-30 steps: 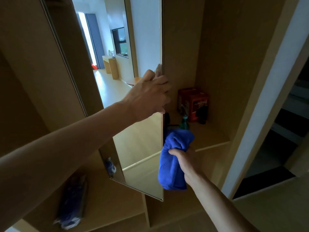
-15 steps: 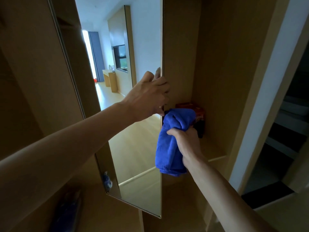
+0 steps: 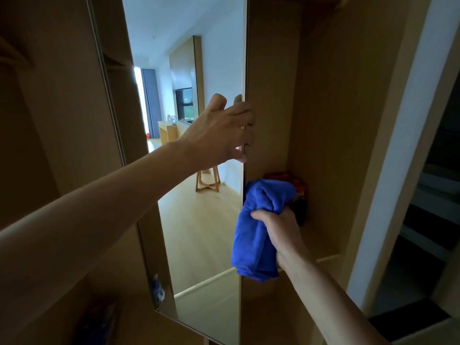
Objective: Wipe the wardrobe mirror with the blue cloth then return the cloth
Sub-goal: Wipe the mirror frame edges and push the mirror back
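A tall wardrobe mirror (image 3: 199, 220) stands swung out in front of me, edge-on at its right side, and reflects a bright room with a wooden floor. My left hand (image 3: 221, 134) grips the mirror's right edge at about mid height, fingers curled round it. Below it, my right hand (image 3: 278, 230) grips the bunched blue cloth (image 3: 258, 227), which hangs right beside the mirror's edge.
Behind the cloth, a red box (image 3: 297, 188) sits on a wooden shelf (image 3: 326, 257) inside the wardrobe. A blue packet (image 3: 99, 322) lies on a lower shelf at the left. A white door frame (image 3: 388, 170) and a dark opening (image 3: 433, 195) are on the right.
My right hand has lifted the blue cloth from below the shelf up to the mirror's edge. The mirror has swung, so its reflection shows more of the room. My left hand keeps its hold.
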The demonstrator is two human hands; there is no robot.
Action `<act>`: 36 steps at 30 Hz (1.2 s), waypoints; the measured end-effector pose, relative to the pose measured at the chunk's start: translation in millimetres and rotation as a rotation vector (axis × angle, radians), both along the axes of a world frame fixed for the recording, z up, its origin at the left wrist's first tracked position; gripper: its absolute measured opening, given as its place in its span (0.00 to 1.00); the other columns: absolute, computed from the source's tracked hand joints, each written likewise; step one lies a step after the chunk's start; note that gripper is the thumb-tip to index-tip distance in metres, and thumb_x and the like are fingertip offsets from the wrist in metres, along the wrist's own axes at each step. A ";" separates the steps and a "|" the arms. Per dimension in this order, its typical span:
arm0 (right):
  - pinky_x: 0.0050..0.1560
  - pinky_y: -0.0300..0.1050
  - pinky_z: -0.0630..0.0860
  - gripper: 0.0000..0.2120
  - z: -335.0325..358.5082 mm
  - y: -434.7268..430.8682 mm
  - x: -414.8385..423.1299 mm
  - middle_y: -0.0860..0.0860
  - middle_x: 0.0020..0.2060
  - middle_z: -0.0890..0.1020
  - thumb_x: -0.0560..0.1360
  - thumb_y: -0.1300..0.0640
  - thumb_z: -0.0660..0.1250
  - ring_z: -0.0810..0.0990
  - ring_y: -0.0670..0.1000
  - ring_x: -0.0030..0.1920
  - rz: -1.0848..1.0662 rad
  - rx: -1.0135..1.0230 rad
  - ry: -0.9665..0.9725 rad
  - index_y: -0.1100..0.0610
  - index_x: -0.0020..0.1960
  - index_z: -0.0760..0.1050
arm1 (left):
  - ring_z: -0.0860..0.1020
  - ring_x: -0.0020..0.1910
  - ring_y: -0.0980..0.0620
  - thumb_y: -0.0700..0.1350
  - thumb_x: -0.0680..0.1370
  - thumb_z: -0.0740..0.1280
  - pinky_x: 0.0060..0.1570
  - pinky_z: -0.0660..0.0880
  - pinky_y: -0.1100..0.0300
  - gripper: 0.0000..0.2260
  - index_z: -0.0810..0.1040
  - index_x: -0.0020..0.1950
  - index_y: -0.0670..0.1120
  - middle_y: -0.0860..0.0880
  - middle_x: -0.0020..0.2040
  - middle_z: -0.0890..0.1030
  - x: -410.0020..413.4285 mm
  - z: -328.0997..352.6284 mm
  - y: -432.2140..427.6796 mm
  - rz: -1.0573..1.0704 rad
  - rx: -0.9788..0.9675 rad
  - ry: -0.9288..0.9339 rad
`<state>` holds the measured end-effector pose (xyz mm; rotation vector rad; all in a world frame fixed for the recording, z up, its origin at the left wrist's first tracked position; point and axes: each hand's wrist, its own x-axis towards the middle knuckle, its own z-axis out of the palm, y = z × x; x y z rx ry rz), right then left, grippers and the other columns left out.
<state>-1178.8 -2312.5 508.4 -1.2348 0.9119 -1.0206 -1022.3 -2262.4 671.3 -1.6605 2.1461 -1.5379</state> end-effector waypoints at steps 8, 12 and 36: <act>0.37 0.44 0.74 0.05 39.9 -2.1 5.4 0.50 0.36 0.83 0.69 0.61 0.73 0.83 0.49 0.38 0.002 -0.107 -0.046 0.54 0.43 0.79 | 0.65 0.75 0.47 0.59 0.79 0.67 0.59 0.62 0.47 0.16 0.81 0.63 0.53 0.49 0.70 0.74 1.0 22.6 3.3 0.006 -0.078 -0.043; 0.28 0.38 0.73 0.04 69.0 -6.0 5.3 0.45 0.28 0.81 0.70 0.61 0.72 0.81 0.42 0.28 0.013 -0.172 -0.046 0.55 0.43 0.79 | 0.61 0.78 0.48 0.60 0.79 0.67 0.61 0.63 0.47 0.19 0.78 0.66 0.53 0.49 0.73 0.71 2.0 33.5 3.9 0.018 -0.095 -0.039; 0.42 0.48 0.77 0.10 104.5 1.6 5.9 0.58 0.44 0.84 0.70 0.60 0.73 0.84 0.57 0.44 -0.029 -0.143 -0.017 0.60 0.51 0.80 | 0.52 0.82 0.47 0.63 0.76 0.68 0.61 0.64 0.47 0.20 0.78 0.66 0.58 0.47 0.78 0.65 15.6 90.6 1.1 -0.045 -0.174 -0.010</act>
